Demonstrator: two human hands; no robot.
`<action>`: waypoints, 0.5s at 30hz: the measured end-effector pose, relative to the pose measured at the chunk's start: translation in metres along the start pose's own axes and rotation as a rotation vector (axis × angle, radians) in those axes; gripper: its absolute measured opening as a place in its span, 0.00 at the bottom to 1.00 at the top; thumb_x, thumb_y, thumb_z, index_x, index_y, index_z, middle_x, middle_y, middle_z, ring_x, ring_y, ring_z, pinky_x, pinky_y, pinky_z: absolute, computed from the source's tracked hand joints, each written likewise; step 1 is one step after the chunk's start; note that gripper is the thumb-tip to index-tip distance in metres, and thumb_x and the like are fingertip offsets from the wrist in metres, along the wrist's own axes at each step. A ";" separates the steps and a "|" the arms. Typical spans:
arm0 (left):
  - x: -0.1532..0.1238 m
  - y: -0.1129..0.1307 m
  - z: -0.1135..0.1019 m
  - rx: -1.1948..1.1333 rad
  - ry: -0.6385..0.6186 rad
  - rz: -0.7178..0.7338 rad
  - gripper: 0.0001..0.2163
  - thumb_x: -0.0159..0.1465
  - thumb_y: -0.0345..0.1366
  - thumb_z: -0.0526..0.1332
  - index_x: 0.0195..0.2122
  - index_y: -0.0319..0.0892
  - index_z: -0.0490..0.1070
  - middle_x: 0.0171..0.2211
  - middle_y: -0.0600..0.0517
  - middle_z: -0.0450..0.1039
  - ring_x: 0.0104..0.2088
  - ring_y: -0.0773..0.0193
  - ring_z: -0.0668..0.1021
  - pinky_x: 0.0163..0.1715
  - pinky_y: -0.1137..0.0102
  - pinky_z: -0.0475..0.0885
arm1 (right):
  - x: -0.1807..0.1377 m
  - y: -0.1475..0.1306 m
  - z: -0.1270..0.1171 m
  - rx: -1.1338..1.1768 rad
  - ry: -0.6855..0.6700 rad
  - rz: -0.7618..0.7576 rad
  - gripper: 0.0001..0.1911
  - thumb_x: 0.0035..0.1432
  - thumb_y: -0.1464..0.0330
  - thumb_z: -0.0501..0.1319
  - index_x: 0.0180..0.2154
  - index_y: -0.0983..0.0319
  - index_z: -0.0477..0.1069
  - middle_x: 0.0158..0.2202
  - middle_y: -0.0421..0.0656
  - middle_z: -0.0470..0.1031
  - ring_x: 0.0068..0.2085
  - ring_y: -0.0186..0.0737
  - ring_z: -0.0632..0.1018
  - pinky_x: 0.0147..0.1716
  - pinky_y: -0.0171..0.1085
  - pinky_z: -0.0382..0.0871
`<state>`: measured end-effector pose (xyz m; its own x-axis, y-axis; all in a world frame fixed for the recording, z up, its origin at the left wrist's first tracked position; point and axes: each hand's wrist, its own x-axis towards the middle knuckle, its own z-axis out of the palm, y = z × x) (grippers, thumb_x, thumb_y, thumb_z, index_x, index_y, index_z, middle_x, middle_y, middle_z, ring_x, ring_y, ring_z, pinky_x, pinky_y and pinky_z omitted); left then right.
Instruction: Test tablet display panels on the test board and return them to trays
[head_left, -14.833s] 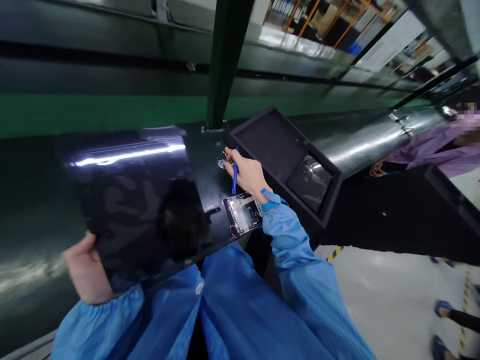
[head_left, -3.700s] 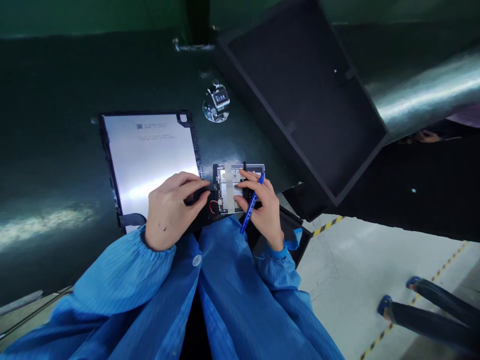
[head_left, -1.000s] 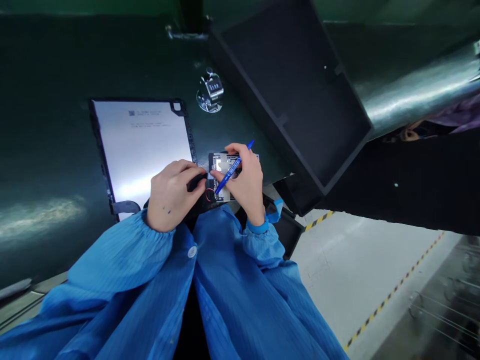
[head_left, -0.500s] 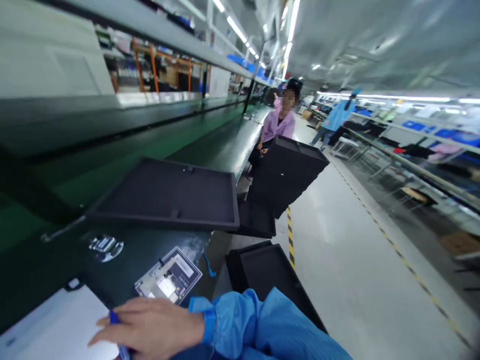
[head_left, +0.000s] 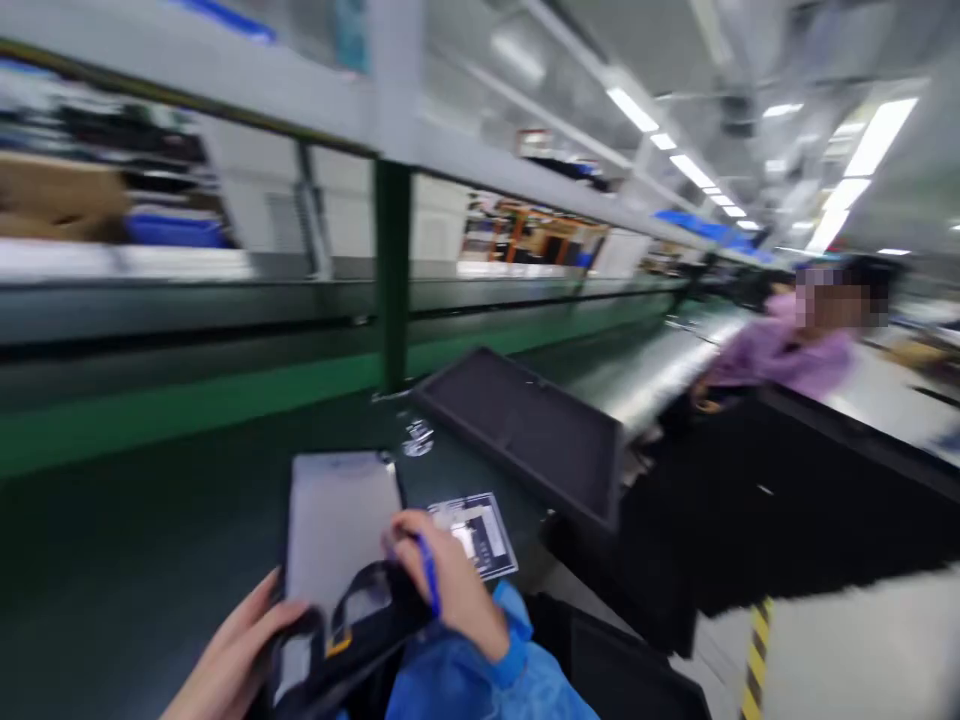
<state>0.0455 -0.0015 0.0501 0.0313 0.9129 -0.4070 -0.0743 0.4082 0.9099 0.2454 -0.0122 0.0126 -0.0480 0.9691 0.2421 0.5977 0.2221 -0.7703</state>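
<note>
Both hands were on the tablet [head_left: 341, 530] at the near edge of the desk [head_left: 150, 540], and the picture was smeared by a head swing, so fine detail was hard to call. The left hand [head_left: 232, 655] gripped the tablet's near left corner from below, fingers curled around the black case. The right hand [head_left: 442, 590] rested on the tablet's near right edge, pinching a blue pen [head_left: 427, 575] between the fingers while the thumb side pressed on the black strap [head_left: 360, 600] that looped across the tablet's near end.

Just right of the tablet lay a small board [head_left: 476, 535], flat on the desk and apart from the hand. Beyond the tablet's far right corner sat a small silver counter [head_left: 417, 437], and further right of that a black tray [head_left: 525, 430] stood propped at a tilt. Well to the right of the tablet, another person in a lilac smock [head_left: 780, 350] sat at the same line.

My read on doing this well: the lifted corner needed steady support from the left hand, since the tablet looked raised at its near end and partly over the desk's edge. The pen was a risk to the pale face of the tablet, so its tip was best kept pointing away. Whether the strap was fastened, I could not tell.
</note>
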 end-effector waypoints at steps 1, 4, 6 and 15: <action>-0.004 -0.001 -0.004 -0.071 0.003 -0.050 0.27 0.61 0.41 0.68 0.60 0.42 0.65 0.51 0.44 0.76 0.51 0.47 0.78 0.52 0.57 0.75 | 0.005 -0.007 -0.007 0.023 0.057 0.033 0.14 0.69 0.65 0.54 0.51 0.59 0.72 0.52 0.48 0.81 0.52 0.45 0.82 0.53 0.42 0.76; -0.005 0.006 -0.001 -0.197 -0.056 0.036 0.40 0.49 0.41 0.72 0.62 0.36 0.61 0.55 0.41 0.72 0.55 0.46 0.75 0.55 0.62 0.71 | 0.020 -0.026 -0.019 0.082 0.066 0.068 0.22 0.66 0.62 0.58 0.59 0.58 0.69 0.59 0.50 0.76 0.58 0.50 0.78 0.59 0.48 0.72; -0.003 0.012 0.010 -0.172 -0.124 0.183 0.40 0.51 0.46 0.70 0.62 0.33 0.61 0.49 0.41 0.72 0.44 0.51 0.77 0.46 0.63 0.73 | 0.025 -0.038 -0.023 0.156 -0.009 0.073 0.26 0.65 0.59 0.59 0.62 0.57 0.67 0.59 0.50 0.76 0.58 0.50 0.79 0.58 0.49 0.73; 0.006 0.006 0.053 0.162 -0.796 0.565 0.30 0.74 0.47 0.49 0.73 0.38 0.49 0.42 0.46 0.68 0.36 0.58 0.73 0.42 0.60 0.70 | 0.025 -0.030 -0.090 0.190 0.030 0.281 0.25 0.57 0.52 0.65 0.51 0.58 0.79 0.45 0.48 0.83 0.40 0.48 0.84 0.37 0.40 0.80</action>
<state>0.0976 0.0070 0.0572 0.6984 0.6845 0.2089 -0.1491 -0.1463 0.9779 0.2979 -0.0045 0.0947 0.1226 0.9923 0.0199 0.4240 -0.0342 -0.9050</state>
